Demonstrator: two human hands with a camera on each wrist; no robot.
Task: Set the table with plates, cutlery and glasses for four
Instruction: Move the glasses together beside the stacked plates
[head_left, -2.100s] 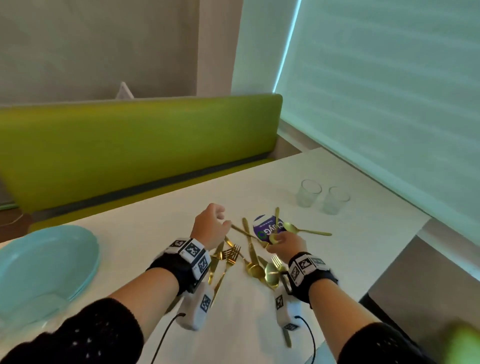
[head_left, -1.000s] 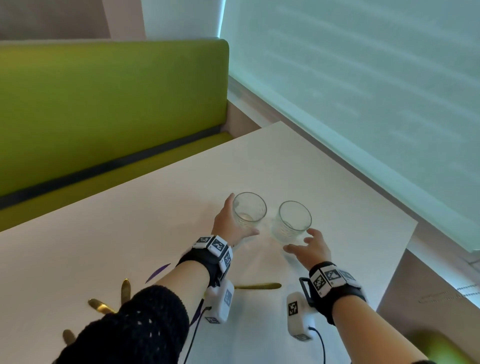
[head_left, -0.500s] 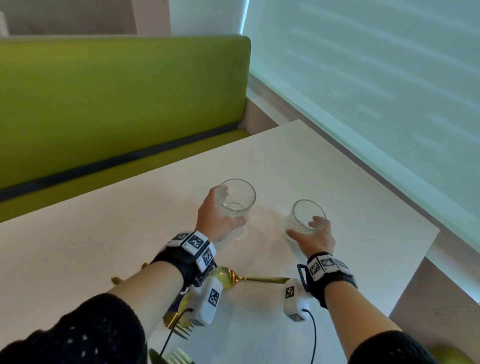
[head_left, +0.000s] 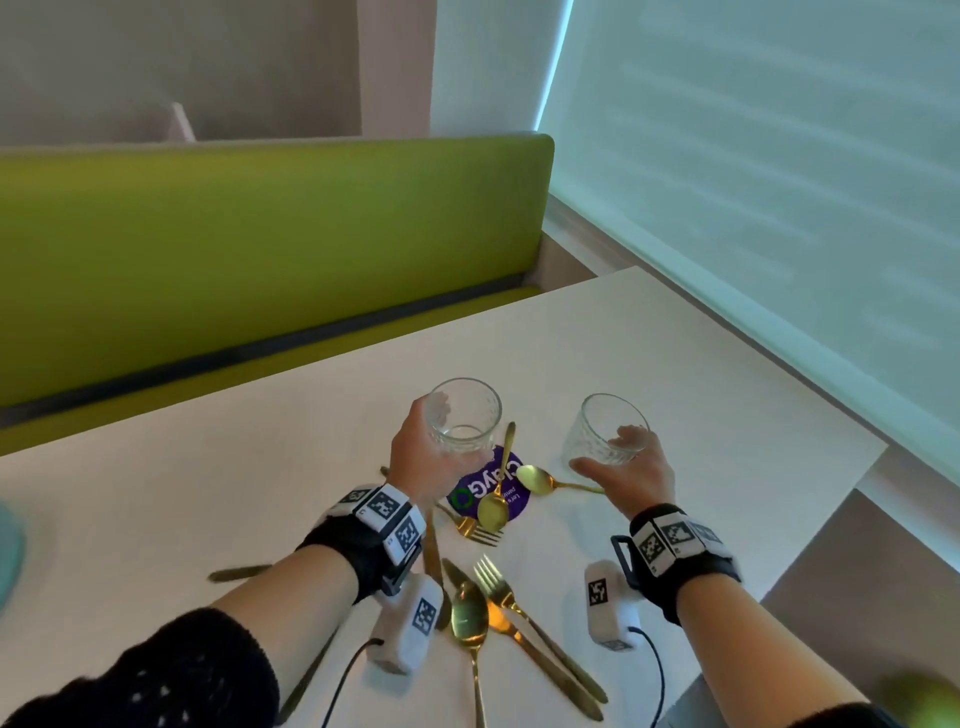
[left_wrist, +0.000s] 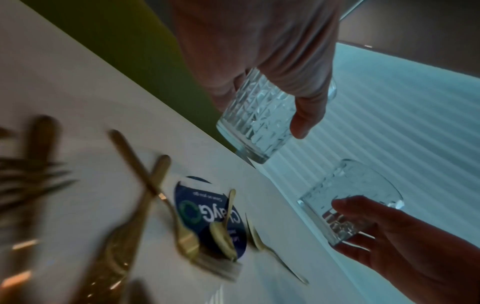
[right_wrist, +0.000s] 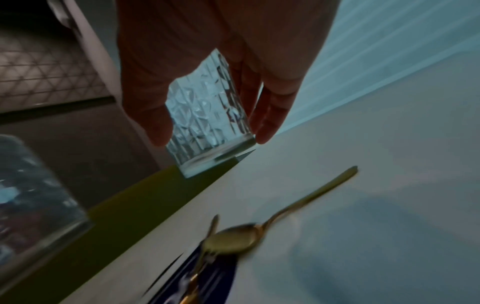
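Observation:
My left hand (head_left: 431, 462) grips a clear patterned glass (head_left: 464, 415) lifted above the white table (head_left: 182, 467); in the left wrist view that glass (left_wrist: 257, 119) hangs tilted in my fingers. My right hand (head_left: 626, 470) grips a second glass (head_left: 605, 426), also off the table, seen close in the right wrist view (right_wrist: 207, 115). Beneath the hands lies a loose heap of gold cutlery: spoons (head_left: 493, 506), forks (head_left: 491, 577) and knives. A round purple sticker (head_left: 488, 486) sits under two of the spoons.
A green bench (head_left: 260, 249) runs along the table's far side. A window blind (head_left: 753, 182) lines the right. The rim of a light blue plate (head_left: 8, 556) shows at the far left. The table's right edge (head_left: 857, 467) is near my right hand.
Both hands left the cutlery, reached for the two glasses at the right, closed round them and lifted them. They have since carried the glasses back over the cutlery heap.

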